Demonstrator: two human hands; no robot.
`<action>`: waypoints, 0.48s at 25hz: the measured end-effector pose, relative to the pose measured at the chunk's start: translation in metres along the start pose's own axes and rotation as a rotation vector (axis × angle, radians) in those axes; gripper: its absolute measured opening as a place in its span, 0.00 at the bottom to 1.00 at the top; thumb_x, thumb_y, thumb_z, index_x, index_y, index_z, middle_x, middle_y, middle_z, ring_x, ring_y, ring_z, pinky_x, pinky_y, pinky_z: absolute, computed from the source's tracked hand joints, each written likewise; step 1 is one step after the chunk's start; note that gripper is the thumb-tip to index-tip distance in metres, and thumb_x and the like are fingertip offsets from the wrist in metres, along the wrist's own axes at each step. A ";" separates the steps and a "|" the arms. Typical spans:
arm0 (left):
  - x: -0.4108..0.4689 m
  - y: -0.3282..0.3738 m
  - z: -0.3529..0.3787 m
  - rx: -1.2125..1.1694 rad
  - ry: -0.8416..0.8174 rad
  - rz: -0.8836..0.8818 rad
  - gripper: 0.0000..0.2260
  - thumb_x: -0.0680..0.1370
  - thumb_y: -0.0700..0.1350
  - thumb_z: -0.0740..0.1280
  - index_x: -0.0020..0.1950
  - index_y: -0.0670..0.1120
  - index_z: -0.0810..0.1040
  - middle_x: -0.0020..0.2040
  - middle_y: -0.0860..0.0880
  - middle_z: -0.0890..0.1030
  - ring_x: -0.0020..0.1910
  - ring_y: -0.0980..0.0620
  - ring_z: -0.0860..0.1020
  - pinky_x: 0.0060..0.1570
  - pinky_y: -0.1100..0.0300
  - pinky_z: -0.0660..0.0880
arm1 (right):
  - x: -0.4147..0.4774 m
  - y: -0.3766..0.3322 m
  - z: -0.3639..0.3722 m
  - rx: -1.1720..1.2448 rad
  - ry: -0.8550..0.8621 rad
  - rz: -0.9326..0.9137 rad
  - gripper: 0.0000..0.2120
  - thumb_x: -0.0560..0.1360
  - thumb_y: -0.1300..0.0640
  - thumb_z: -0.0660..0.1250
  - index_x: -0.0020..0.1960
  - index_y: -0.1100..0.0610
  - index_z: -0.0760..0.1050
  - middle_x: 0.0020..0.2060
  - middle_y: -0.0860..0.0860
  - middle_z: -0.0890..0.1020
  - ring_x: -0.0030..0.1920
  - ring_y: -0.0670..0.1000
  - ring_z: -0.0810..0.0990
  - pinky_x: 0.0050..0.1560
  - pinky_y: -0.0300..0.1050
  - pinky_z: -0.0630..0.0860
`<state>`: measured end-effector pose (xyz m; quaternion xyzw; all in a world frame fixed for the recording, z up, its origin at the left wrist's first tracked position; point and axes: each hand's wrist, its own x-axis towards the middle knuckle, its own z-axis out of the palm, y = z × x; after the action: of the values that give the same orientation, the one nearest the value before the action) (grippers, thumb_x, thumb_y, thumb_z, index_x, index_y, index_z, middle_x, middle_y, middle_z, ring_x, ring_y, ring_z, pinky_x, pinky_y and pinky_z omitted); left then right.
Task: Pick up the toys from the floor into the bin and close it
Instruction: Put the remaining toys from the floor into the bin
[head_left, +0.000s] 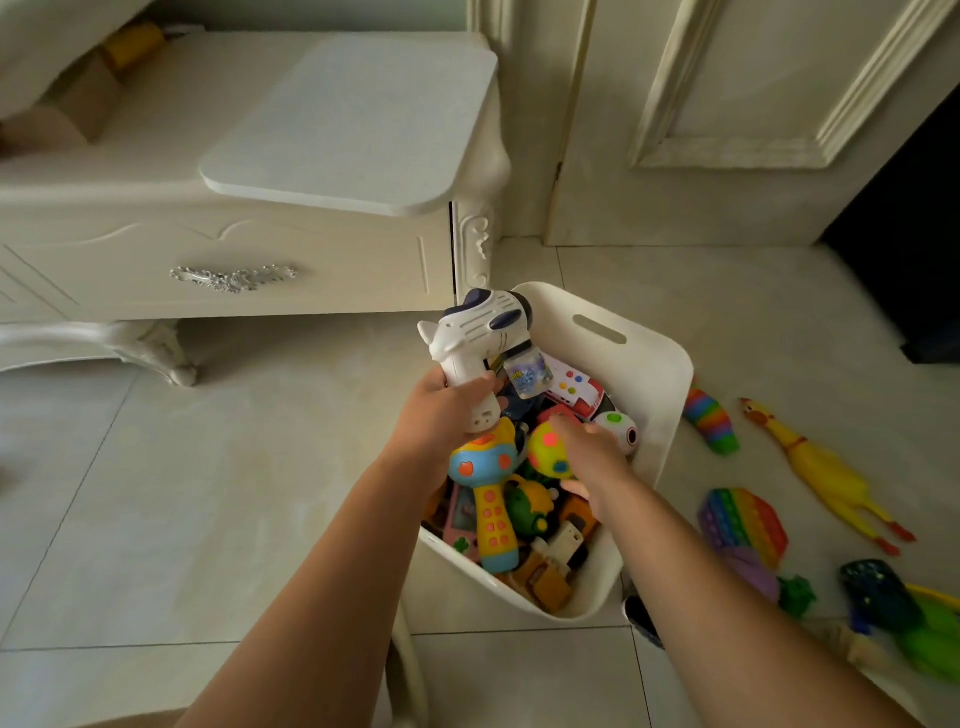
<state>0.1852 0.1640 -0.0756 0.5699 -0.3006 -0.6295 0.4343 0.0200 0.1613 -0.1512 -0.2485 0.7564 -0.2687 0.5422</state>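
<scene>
my left hand (441, 415) grips a white toy gun (478, 332) by its handle, just above the white bin (649, 369). my right hand (589, 457) curls round a yellow ball (545, 448) among the toys inside. i judge the gun should go flat into a gap, not perched on top, so the bin can close. a rubber chicken (826, 473) lies on the floor (208, 493) to the right.

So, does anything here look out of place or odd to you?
Yes. Toys lie on the floor right of the bin, among them a rubber chicken, a rainbow slug and a rainbow pop pad. A white board lies askew on the cabinet, its edge past the front.
</scene>
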 end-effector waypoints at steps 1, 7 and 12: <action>0.001 -0.002 0.002 0.006 -0.005 -0.004 0.05 0.79 0.39 0.65 0.54 0.47 0.75 0.50 0.44 0.82 0.44 0.49 0.82 0.54 0.46 0.78 | 0.000 0.003 0.002 -0.022 0.019 -0.036 0.27 0.75 0.46 0.64 0.71 0.54 0.66 0.62 0.56 0.74 0.57 0.58 0.77 0.55 0.56 0.79; 0.007 -0.016 0.008 0.077 -0.007 -0.065 0.05 0.78 0.42 0.67 0.53 0.49 0.76 0.53 0.42 0.82 0.51 0.45 0.82 0.55 0.44 0.79 | -0.012 0.008 -0.002 -0.302 -0.051 -0.283 0.19 0.81 0.53 0.54 0.70 0.50 0.69 0.68 0.53 0.74 0.64 0.55 0.74 0.58 0.51 0.76; 0.007 -0.031 0.026 0.135 -0.124 -0.147 0.15 0.77 0.45 0.69 0.62 0.46 0.73 0.56 0.44 0.81 0.55 0.44 0.81 0.50 0.48 0.80 | -0.027 -0.022 -0.019 0.480 -0.237 -0.146 0.24 0.73 0.36 0.65 0.65 0.46 0.73 0.58 0.50 0.80 0.56 0.55 0.82 0.54 0.53 0.80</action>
<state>0.1540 0.1685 -0.1020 0.5786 -0.3259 -0.6719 0.3281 0.0117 0.1660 -0.1122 -0.1967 0.5825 -0.4476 0.6494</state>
